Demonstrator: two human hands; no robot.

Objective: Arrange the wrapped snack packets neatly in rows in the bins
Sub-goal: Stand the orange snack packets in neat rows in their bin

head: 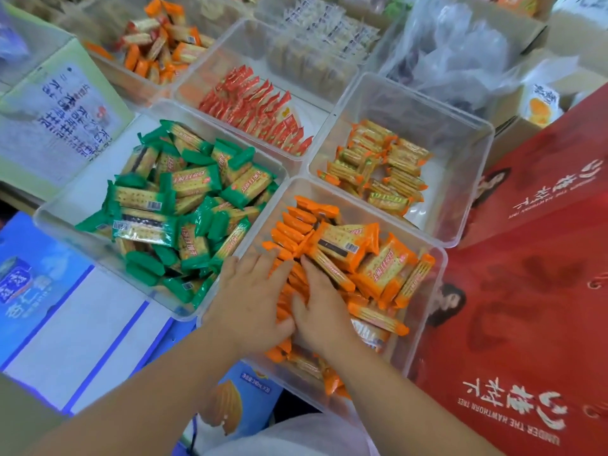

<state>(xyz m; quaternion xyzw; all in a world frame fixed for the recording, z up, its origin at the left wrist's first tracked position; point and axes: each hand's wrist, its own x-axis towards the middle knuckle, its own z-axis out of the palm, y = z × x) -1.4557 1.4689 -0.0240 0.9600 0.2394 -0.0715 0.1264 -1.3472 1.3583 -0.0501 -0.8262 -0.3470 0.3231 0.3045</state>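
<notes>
Left hand [253, 291] and right hand [324, 311], grip wide, press flat on orange packets [297, 284]; one row [294, 225] stands just ahead, loose heap [385, 274] right of them unsorted.

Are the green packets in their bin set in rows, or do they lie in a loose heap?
A loose heap: the green packets lie at many angles, overlapping, in the clear bin.
</notes>
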